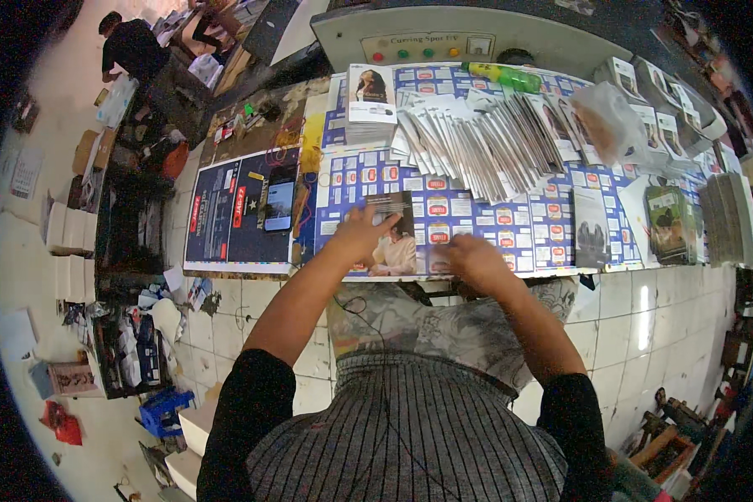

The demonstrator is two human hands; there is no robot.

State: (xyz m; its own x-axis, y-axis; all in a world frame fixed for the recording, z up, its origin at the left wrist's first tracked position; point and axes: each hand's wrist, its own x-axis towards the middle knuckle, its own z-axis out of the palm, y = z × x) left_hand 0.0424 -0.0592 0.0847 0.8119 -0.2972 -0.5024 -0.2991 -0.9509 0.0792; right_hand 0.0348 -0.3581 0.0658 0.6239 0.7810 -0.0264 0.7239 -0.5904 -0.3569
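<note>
A flat printed carton or folder [396, 251], brown with a figure in a light top, lies near the table's front edge. My left hand [361, 234] rests on its left side, fingers spread. Just right of it is my right hand [474, 263], its fingers curled together and slightly blurred; whatever they may hold is hidden. Beyond both hands, a fanned row of thin printed pieces [485, 142] spreads across the table. At its left end stands a neat stack of white printed pieces with a portrait [371, 99].
A phone [281, 199] lies on a dark printed sheet [217, 209] at left. A green bottle [504, 77] lies at the back, near a plastic bag [611, 121]. Bundled prints [665, 125] and a grey stack [728, 217] stand at right. A person [132, 46] bends far left.
</note>
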